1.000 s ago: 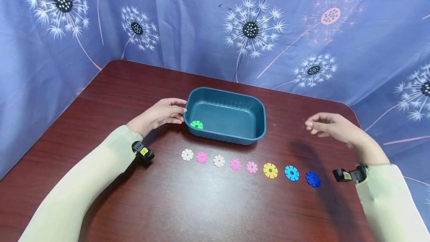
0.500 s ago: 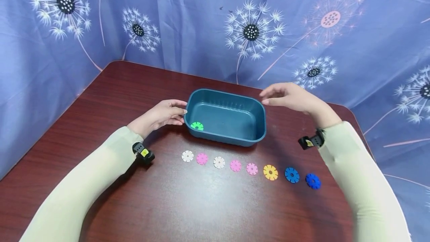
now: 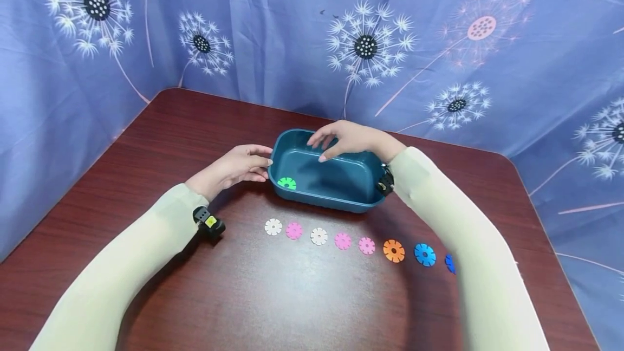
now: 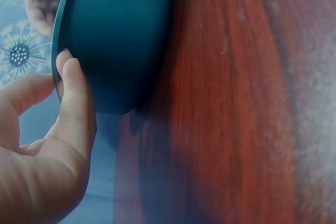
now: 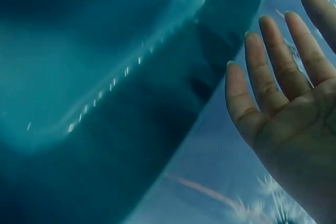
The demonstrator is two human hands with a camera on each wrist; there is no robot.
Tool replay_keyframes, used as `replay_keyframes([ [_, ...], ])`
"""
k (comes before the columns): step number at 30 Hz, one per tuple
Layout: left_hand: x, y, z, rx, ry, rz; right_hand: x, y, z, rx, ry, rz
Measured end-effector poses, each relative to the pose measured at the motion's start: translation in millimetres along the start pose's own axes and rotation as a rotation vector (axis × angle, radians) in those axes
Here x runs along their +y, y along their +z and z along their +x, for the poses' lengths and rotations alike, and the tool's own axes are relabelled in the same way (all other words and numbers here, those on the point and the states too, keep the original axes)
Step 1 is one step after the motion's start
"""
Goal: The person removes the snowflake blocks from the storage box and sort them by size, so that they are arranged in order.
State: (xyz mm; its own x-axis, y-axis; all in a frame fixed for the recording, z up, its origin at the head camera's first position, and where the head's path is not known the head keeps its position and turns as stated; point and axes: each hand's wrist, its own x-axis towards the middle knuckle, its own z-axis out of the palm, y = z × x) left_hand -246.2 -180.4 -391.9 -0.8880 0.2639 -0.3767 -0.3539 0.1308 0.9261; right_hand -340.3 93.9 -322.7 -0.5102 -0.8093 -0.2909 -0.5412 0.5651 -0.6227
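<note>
A teal plastic basin (image 3: 322, 200) stands on the table, a green slotted disc (image 3: 287, 183) lying in its near left corner. At the basin's left end, my left hand (image 3: 239, 164) holds the rim; the left wrist view shows its fingertips (image 4: 73, 69) against the outer wall. Above the basin's far part is my right hand (image 3: 348, 138), its fingers apart. Its palm is bare in the right wrist view. In front of the basin runs a row of slotted discs: white (image 3: 273, 227), pink (image 3: 294, 231), orange (image 3: 394, 251) and light blue (image 3: 425, 254) among them.
My right sleeve (image 3: 468, 232) crosses the table's right side and partly covers a dark blue disc (image 3: 450, 263). A blue curtain (image 3: 283, 42) with dandelion prints hangs behind the dark red table (image 3: 195, 118).
My right hand has moved left, from above the table's right side to over the basin. My left hand has stayed at the basin's left end. The discs lie where they were.
</note>
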Motion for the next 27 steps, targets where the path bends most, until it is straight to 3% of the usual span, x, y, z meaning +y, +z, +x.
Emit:
replay_keyframes([
  [13,1.8,0.7,-1.4,0.01,-0.013,0.012,-1.9,41.2,46.1,-0.134,-0.08,-0.05],
  [27,1.9,1.2,-2.5,0.002,-0.014,0.005,-6.0,71.4,63.9,-0.137,-0.107,-0.184],
])
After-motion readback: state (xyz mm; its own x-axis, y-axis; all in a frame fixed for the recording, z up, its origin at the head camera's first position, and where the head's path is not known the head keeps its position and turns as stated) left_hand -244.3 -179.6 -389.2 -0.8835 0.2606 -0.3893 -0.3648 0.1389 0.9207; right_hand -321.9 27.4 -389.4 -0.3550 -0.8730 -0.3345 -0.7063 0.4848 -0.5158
